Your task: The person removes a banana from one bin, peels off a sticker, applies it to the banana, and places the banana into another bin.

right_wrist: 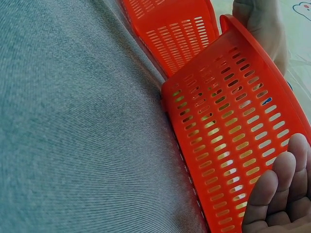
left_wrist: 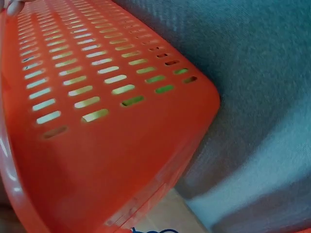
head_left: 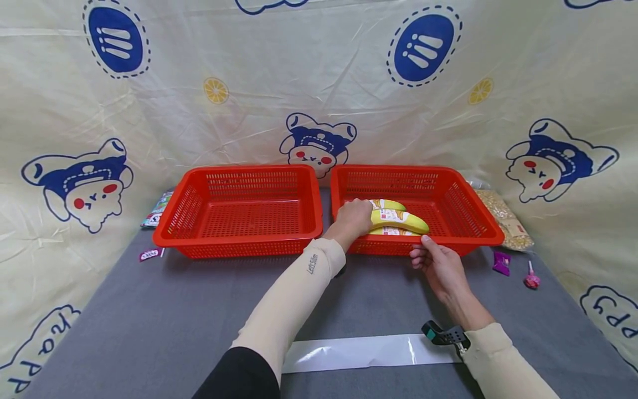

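Several yellow bananas (head_left: pixel 401 220) with printed white labels lie in the front of the right-hand red basket (head_left: pixel 478 239). My left hand (head_left: pixel 355 219) reaches over its front rim and grips the bananas' left ends; the fingertips are hidden. My right hand (head_left: pixel 443 271) is at the front rim, its thumb close to the tip of the nearest banana. Its other fingers (right_wrist: pixel 285 167) are loosely bent outside the slotted wall, and I see nothing between them. Yellow shows through the slots in both wrist views.
Another red basket (head_left: pixel 239 244) stands on the left. Packets (head_left: pixel 158 210) and a small purple wrapper (head_left: pixel 149 254) lie beside it. On the right are a bag of pale grains (head_left: pixel 503 219), a purple sweet (head_left: pixel 501 263) and a lollipop (head_left: pixel 531 277). A white strip (head_left: pixel 369 353) crosses the grey cloth.
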Motion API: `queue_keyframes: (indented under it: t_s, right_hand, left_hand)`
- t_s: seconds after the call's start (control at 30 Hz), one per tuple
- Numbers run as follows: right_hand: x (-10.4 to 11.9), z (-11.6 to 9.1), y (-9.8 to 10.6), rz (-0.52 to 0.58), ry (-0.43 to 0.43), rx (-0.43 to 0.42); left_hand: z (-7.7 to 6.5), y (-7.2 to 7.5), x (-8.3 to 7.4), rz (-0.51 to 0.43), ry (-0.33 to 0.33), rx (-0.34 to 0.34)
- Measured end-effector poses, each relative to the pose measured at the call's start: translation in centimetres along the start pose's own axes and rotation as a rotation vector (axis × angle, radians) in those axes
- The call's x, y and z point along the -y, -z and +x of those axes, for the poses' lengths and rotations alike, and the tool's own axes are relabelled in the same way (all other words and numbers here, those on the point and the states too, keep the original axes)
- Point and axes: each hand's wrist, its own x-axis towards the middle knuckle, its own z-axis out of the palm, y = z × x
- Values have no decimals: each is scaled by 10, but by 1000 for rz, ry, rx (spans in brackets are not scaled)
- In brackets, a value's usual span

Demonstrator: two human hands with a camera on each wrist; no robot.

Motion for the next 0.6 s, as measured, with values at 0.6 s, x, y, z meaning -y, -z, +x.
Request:
queue_keyframes:
  t_s: [0.6]
  right_hand:
    - [4, -26, -10, -664, 131, 48]
  left_hand:
    - [-90, 52, 60, -192, -117, -262]
